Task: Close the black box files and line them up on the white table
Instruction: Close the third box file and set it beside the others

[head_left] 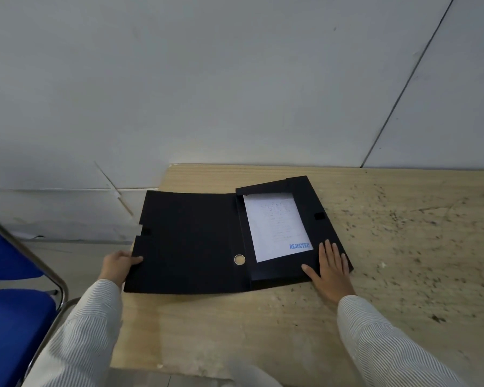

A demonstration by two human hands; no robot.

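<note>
Left hand (118, 265) pinches the open lid edge of the matte black box file (190, 241); right hand (329, 268) lies flat, fingers spread, on its tray beside the white sheet (277, 224).

Box file (193, 241) lies open near the table's (403, 247) back left corner, cover overhanging the left edge; paper sheet (277, 224) lies in the tray on the right half. Left hand (118, 263) at the cover's left edge, right hand (330, 269) flat on the tray's front right corner. Chair (14, 303) stands left of the table.
</note>
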